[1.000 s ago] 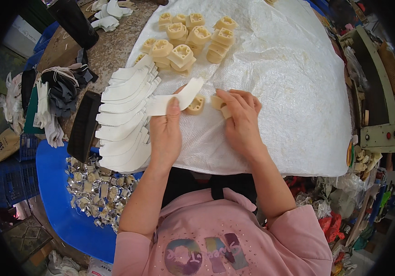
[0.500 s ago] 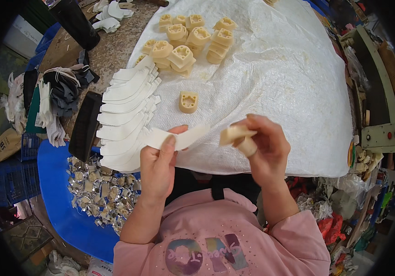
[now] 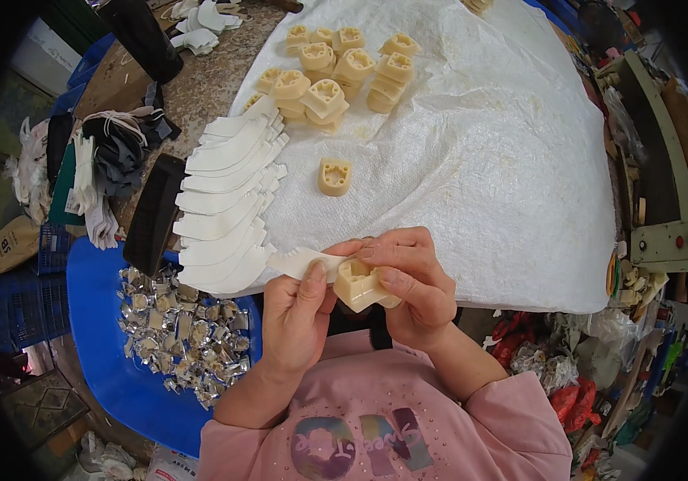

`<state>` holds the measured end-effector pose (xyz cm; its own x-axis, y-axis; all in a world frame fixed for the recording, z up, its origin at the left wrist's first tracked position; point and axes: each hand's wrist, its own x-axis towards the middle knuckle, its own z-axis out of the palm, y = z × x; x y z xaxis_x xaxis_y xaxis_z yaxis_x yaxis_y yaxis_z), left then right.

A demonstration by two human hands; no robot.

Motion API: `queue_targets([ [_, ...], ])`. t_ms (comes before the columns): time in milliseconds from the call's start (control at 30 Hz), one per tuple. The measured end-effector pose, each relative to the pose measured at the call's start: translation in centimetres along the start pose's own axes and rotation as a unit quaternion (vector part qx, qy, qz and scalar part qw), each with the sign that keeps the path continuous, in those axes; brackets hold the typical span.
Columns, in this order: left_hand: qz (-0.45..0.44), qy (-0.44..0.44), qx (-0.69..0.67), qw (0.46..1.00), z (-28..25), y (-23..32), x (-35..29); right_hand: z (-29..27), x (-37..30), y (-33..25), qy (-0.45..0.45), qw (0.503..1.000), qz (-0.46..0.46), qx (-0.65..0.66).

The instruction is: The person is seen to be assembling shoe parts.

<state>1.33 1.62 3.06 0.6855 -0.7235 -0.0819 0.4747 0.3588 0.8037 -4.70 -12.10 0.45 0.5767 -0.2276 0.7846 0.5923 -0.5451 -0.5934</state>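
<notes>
My left hand [image 3: 298, 317] pinches a curved white strip [image 3: 296, 260] between thumb and fingers. My right hand [image 3: 420, 289] grips a cream-coloured hollow plastic block [image 3: 354, 290], tilted, and the strip's right end meets its rim. Both hands are together at the near edge of the white woven sheet [image 3: 504, 176]. One similar single block [image 3: 334, 176] stands on the sheet just beyond them. Overlapping white strips [image 3: 228, 200] are fanned out left of my hands. Farther back stands a cluster of stacked cream blocks [image 3: 324, 100].
A blue tub [image 3: 103, 345] of small shiny metallic pieces [image 3: 188, 333] sits below left. A black curved piece [image 3: 154, 216] lies beside the strips, with cloth bundles [image 3: 111, 160] and a dark cylinder [image 3: 139, 40] beyond. At right stands a green-grey metal machine [image 3: 665, 200].
My right hand has moved left and brought the cream block against the white strip. My left hand still holds the strip, slightly lower and to the right.
</notes>
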Motion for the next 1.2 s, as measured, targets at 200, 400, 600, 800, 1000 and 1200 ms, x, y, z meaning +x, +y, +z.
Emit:
queue_targets([
  [200,0.012,0.021,0.017,1.000,0.4,-0.1,-0.2,0.1,0.1,-0.1,-0.005,1.000,0.009,-0.008],
  [400,0.069,0.031,0.155,0.985,0.6,-0.7,-0.1,-0.4,0.1,0.6,-0.024,0.990,-0.036,-0.135],
  [600,0.112,0.049,0.188,0.974,0.5,-0.5,0.6,-0.4,0.1,1.4,-0.013,0.990,-0.032,-0.133],
  [800,0.160,0.117,0.393,0.898,-0.9,0.5,0.1,-1.5,2.2,-1.1,-0.105,0.966,0.005,-0.237],
  [1000,0.193,0.114,0.431,0.874,-1.0,-1.1,0.1,-2.0,2.6,-1.9,-0.231,0.926,0.115,-0.274],
  [1200,0.335,0.073,0.508,0.790,-1.1,-2.3,0.6,-2.1,2.2,-1.8,-0.271,0.918,0.133,-0.258],
])
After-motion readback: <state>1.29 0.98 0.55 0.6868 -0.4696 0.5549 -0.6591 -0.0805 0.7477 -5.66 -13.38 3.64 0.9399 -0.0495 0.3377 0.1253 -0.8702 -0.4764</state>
